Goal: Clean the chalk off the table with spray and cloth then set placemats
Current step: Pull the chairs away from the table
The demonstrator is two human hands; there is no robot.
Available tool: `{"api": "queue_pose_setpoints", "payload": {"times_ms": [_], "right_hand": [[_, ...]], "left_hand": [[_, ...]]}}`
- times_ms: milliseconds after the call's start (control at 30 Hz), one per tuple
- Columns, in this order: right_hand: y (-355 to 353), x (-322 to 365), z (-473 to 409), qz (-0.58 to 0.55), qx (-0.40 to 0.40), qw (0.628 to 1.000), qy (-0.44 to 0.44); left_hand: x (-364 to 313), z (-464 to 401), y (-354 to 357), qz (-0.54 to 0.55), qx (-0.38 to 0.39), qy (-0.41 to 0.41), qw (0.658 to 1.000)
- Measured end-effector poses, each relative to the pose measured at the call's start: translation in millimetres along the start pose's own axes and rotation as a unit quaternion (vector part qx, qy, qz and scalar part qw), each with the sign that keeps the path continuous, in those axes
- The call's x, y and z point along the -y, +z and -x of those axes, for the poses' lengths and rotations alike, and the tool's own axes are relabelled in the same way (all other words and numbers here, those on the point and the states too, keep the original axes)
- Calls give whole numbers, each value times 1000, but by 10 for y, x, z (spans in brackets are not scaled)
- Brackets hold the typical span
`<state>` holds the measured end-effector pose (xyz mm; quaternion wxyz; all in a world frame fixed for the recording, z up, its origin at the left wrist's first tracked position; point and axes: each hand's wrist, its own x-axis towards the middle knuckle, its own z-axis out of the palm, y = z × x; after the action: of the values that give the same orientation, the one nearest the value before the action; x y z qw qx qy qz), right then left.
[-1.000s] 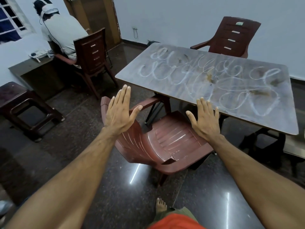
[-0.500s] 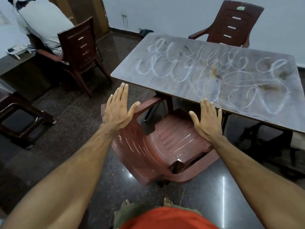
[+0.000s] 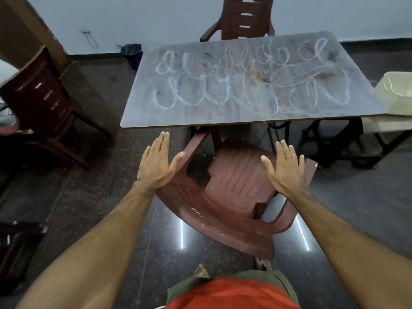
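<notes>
The grey table (image 3: 200, 117) stands straight ahead, its top covered in looping white chalk scribbles (image 3: 249, 85) and a few brown stains. Both of my arms reach forward, palms down, short of the table's near edge. My left hand (image 3: 156, 162) is flat with straight fingers, held over the left armrest of a reddish-brown plastic chair (image 3: 227, 197). My right hand (image 3: 284, 168) is flat too, above the chair's seat and right side. Neither hand holds anything. No spray, cloth or placemats are in view.
The plastic chair sits between me and the table, partly tucked under it. Another brown chair (image 3: 245, 18) stands at the far side, a third chair (image 3: 44, 103) at the left. A pale object (image 3: 396, 92) lies on a lower surface at right. The dark floor is glossy.
The view has swung round so the table now faces me squarely and closer. The seated person at left has dropped out of view. Both hands stay flat and spread.
</notes>
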<state>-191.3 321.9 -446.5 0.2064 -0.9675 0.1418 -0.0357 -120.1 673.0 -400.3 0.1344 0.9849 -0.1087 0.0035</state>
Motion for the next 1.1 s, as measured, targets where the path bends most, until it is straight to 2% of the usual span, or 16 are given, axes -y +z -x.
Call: {"api": "queue_pose_setpoints", "payload": {"times_ms": [133,300,400,600,700,767,933,1033,1100], "right_hand": [[113,59,380,20,4,998,55],[198,102,722,-2,14,994,112],[304,75,875,-41,65,984,160],[428,124,1181,-151,176,927,295],[456,99,1282,-196,175,901,346],[464,69,1331,-263,167,867,389],[454,123,1486,-442,149,741,483],[402,238,1529,-516,114,677,513],[396,264,1551,-536,88,648,534]], "left_hand": [[241,3,90,6,40,14,999],[405,106,256,41,83,-9,996],[433,185,324,41,120,-36,991],[429,155,320,12,132,-67,989],[390,171,326,7,121,-81,989],[371,171,323,1,118,-88,989],[308,152,312,-26,124,-106,986],[337,60,303,6,137,-131,982],[399,-16,270,32,154,-150,976]]}}
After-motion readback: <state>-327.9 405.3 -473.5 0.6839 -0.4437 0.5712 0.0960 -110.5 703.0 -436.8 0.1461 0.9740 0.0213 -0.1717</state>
